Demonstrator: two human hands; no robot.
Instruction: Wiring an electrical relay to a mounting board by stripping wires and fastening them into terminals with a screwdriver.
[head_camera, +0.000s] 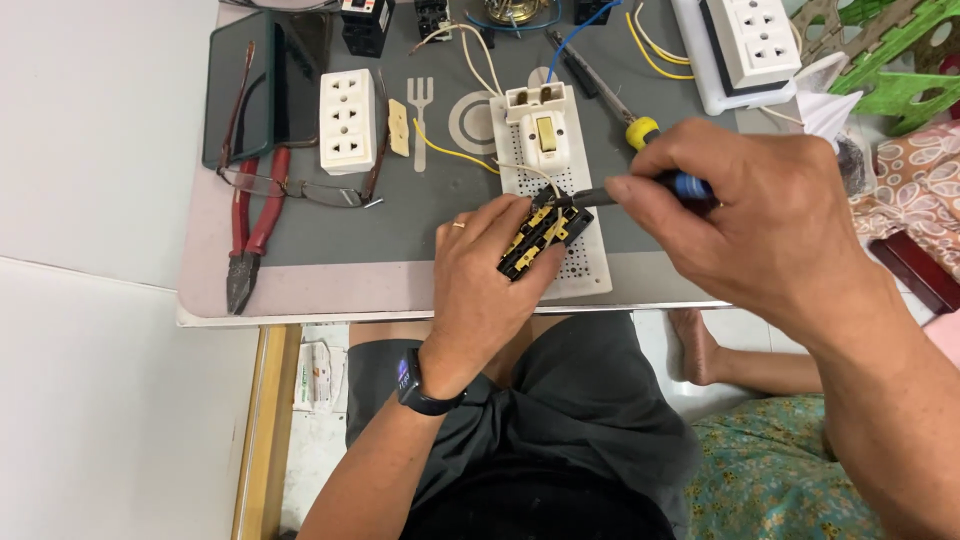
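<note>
While clamped in the left hand (478, 290), black socket insert with brass contacts (540, 238) sits tilted over the near end of the white perforated board (585, 262), fingers closed around its near side. Right hand (775, 225) closed around blue-and-black screwdriver handle (690, 187), dark shaft running left to the insert's top edge, tip touching a brass terminal where a thin pale wire (528, 170) comes in.

Risks, judged from this: tip could slip off the screw head, since the insert is held in the air at an angle and not braced flat on the board; slip would run toward left fingertips. Thin wire could pull out of the terminal if the insert twists. Loose yellow wire (455, 152) just beyond the board could snag.

Beyond the insert on the board: cream switch module (545, 125), upright. Left of the board: white triple socket plate (347, 120), glasses (300, 185), red-handled pliers (250, 235), dark phone (262, 85). Second yellow-handled screwdriver (610, 95) lying just right of the switch module.

Markings: grey mat (400, 215) under the board carries a pale fork and plate symbol, left of the switch module. Small printed paper packet (318, 375) on the floor, well left of and nearer than the board; print too small to tell. White socket unit (752, 40) far right of the board.
</note>
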